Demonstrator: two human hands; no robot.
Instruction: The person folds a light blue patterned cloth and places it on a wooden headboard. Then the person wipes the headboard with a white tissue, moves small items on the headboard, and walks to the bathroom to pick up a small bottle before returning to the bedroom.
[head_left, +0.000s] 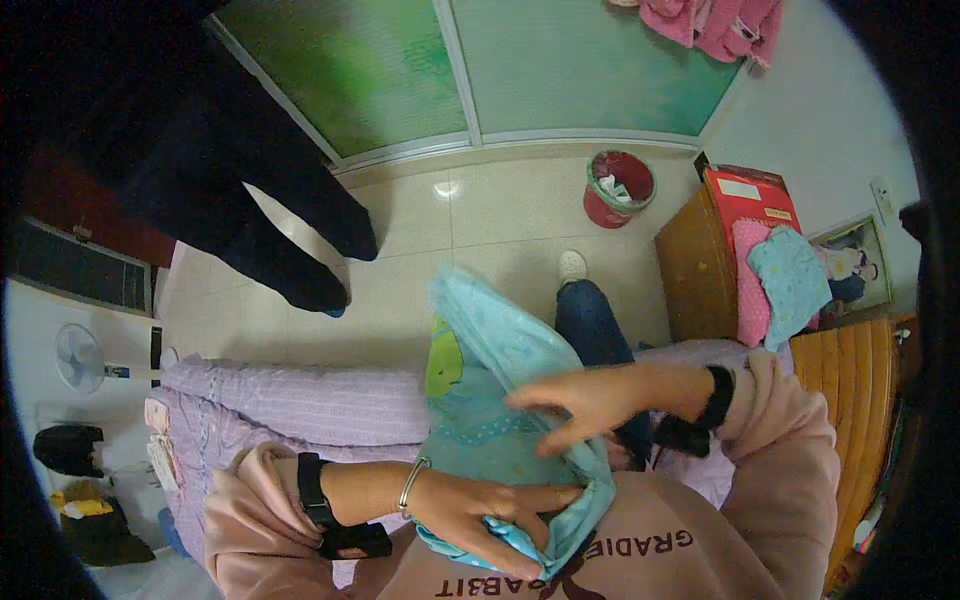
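A light-blue printed cloth (495, 442) with a green figure on it lies across my lap, its far end blurred by motion. My left hand (487, 510), with a silver bangle at the wrist, grips a bunched edge of the cloth close to my body. Over the cloth's right part is my right hand (577, 405), blurred, its fingers spread and curved; whether its fingertips touch the fabric is unclear. Both forearms wear black bands with small dark devices.
A person in dark trousers (277, 217) stands at the left. Ahead are a red waste bin (611, 195) and sliding glass doors (585, 67). On the right stands a wooden cabinet (694, 270) with folded cloths (787, 277). Purple bedding (322, 401) extends to the left.
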